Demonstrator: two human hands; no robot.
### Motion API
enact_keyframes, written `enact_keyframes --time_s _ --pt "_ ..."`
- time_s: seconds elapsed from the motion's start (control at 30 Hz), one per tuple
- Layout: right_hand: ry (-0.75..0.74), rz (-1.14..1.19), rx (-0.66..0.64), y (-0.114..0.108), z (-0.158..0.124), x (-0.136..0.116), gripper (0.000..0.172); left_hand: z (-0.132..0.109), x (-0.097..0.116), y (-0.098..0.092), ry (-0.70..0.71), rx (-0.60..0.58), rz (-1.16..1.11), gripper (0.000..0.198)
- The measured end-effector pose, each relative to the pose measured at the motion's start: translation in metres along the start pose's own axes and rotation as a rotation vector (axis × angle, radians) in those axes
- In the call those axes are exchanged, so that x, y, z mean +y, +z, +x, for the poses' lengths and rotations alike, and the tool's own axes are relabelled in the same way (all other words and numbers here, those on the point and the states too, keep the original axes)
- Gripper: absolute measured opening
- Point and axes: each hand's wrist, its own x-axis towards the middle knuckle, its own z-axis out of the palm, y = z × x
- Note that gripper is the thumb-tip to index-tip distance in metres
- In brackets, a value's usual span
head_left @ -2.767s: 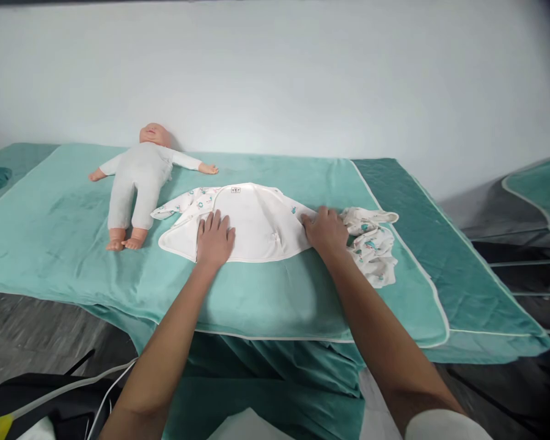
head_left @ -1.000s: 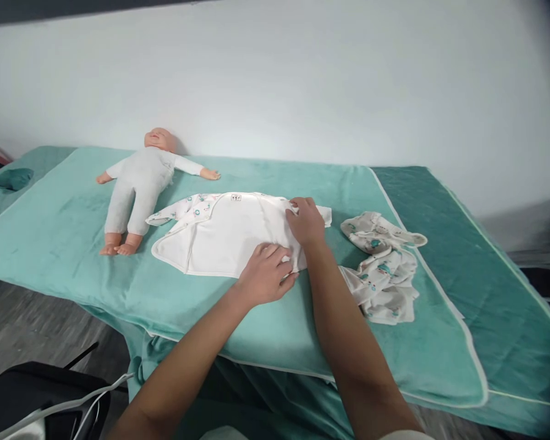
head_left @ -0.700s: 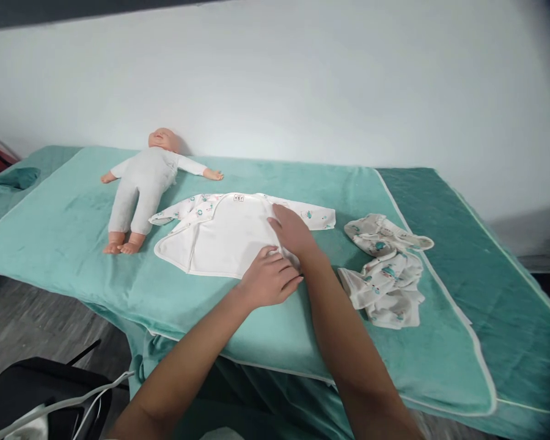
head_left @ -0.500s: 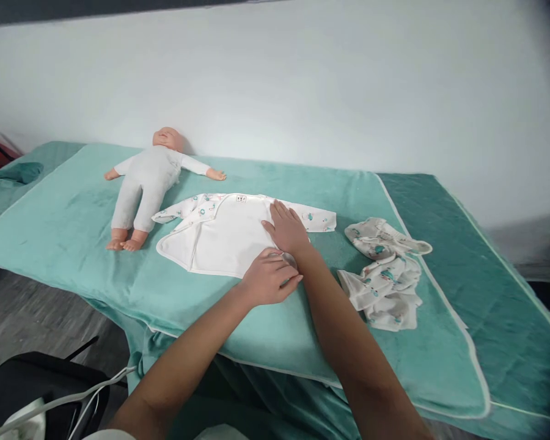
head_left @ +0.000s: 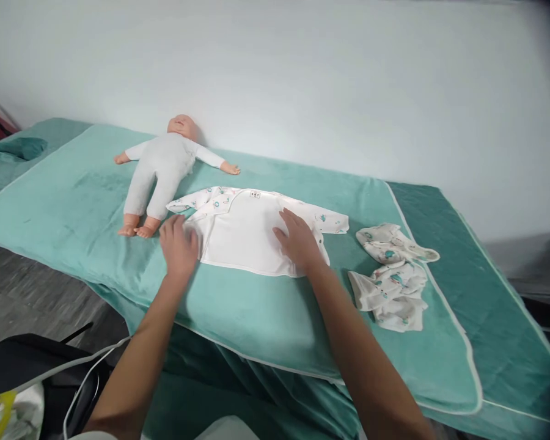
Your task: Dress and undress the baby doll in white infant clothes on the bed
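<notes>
A white baby shirt [head_left: 250,235] with patterned sleeves lies spread open on the green cover [head_left: 238,311], its inner side up. My left hand [head_left: 178,244] is at the shirt's left front flap and hides part of it; the fingers are apart. On the right half of the shirt rests my right hand [head_left: 300,241], palm down with fingers stretched out. Beyond my left hand a baby doll [head_left: 165,165] in a white body lies on its back, arms spread, head towards the wall.
Crumpled patterned baby clothes [head_left: 394,281] lie to the right of the shirt. A pale wall [head_left: 302,79] stands behind the bed. At the lower left are a black chair [head_left: 22,360] and a white cable [head_left: 68,368]. The bed has a face hole [head_left: 21,148] at its far left.
My left hand has moved left from beside my right hand to the shirt's left flap. My right hand stays on the shirt's right side. The camera view has shifted slightly.
</notes>
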Motion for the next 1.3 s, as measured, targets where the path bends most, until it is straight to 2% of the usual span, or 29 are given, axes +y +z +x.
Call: enact_keyframes --time_s 0.1,0.2,0.27,0.33,0.43,0.57,0.63,0.73,0.83,1.0,1.2,1.3 --pt "0.036 0.193 -0.038 0.015 0.022 -0.041 0.056 0.008 -0.025 0.002 -0.167 -0.011 -0.056 0.052" --pt "0.203 0.389 -0.155 0.04 0.059 -0.079 0.062 0.022 -0.03 0.013 -0.216 -0.066 -0.169 0.065" --pt "0.287 0.415 -0.159 0.057 0.084 -0.096 0.066 0.035 -0.031 0.021 -0.244 -0.091 -0.284 0.074" --pt "0.351 0.39 -0.13 0.07 0.102 -0.106 0.065 0.048 -0.033 0.025 -0.265 -0.123 -0.392 0.074" --pt "0.363 0.315 -0.097 0.08 0.111 -0.109 0.054 0.059 -0.036 0.024 -0.259 -0.181 -0.428 0.058" --pt "0.311 0.325 -0.09 0.08 0.104 -0.103 0.044 0.057 -0.037 0.016 -0.136 -0.132 -0.461 0.039" --pt "0.319 0.314 -0.068 0.078 0.102 -0.102 0.046 0.053 -0.038 0.016 -0.092 -0.11 -0.5 0.039" --pt "0.305 0.249 -0.087 0.077 0.102 -0.105 0.053 0.048 -0.041 0.02 -0.166 -0.084 -0.489 0.043" --pt "0.276 0.203 -0.136 0.077 0.102 -0.111 0.052 0.043 -0.043 0.024 -0.209 -0.061 -0.408 0.045" --pt "0.298 0.157 -0.101 0.076 0.097 -0.116 0.045 0.034 -0.038 0.02 -0.126 -0.081 -0.238 0.039" --pt "0.246 0.247 -0.166 0.076 0.1 -0.106 0.048 0.021 -0.025 0.011 -0.061 -0.175 -0.088 0.035" --pt "0.186 0.495 -0.162 0.081 0.101 -0.1 0.049 0.016 -0.02 0.008 -0.096 -0.158 0.028 0.026"
